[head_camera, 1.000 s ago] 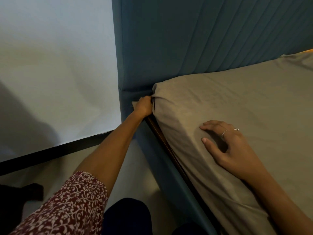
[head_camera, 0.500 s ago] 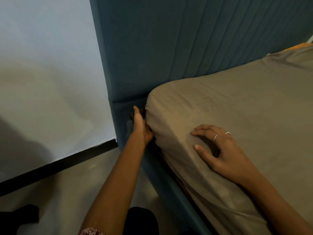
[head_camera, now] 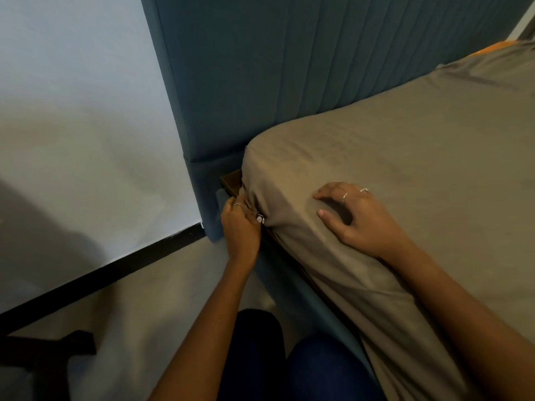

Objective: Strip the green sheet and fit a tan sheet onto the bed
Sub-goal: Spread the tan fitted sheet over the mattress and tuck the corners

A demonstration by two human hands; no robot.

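Note:
A tan sheet covers the mattress and wraps round its near-left corner by the headboard. My left hand is low at that corner, its fingers curled into bunched sheet fabric at the mattress's bottom edge. My right hand lies on top of the mattress near the side edge, fingers spread and slightly arched, pressing the sheet down. No green sheet is in view. A strip of brown bed base shows just behind the corner.
A tall blue padded headboard stands behind the mattress, with the blue bed frame rail running along the side. A white wall with a black skirting strip is at left. Grey floor lies below, with a dark object at the bottom left.
My left hand has dropped from the corner's upper side to its lower edge and now grips bunched sheet there. The corner fabric looks smoother. My right hand stays pressed in place.

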